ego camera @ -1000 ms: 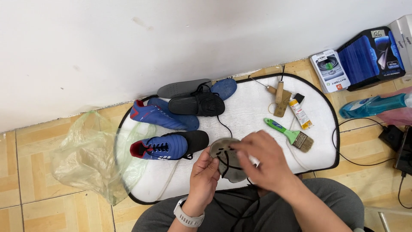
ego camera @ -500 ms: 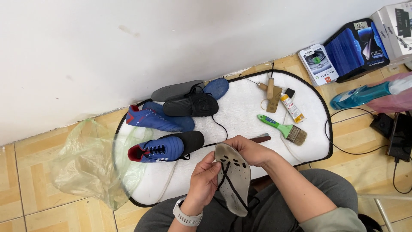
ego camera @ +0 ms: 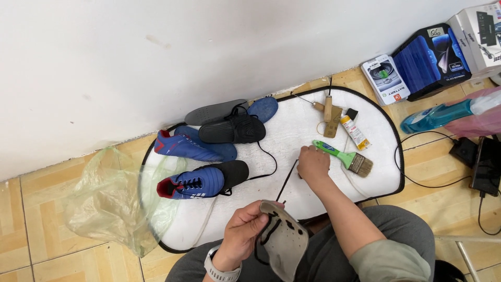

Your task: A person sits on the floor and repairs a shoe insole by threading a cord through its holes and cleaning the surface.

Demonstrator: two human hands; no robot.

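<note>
Left hand [ego camera: 245,227] grips the sole [ego camera: 284,240] firmly; right hand [ego camera: 313,164], closed on the black thread [ego camera: 287,180], should pull straight and taut above the mat [ego camera: 292,130].

The left hand [ego camera: 245,230] sits low and near the body, fingers [ego camera: 263,222] curled shut in a grip, a watch on its wrist. The right hand [ego camera: 313,164] reaches forward on an extended forearm, knuckles up, fingers pinched closed.
</note>
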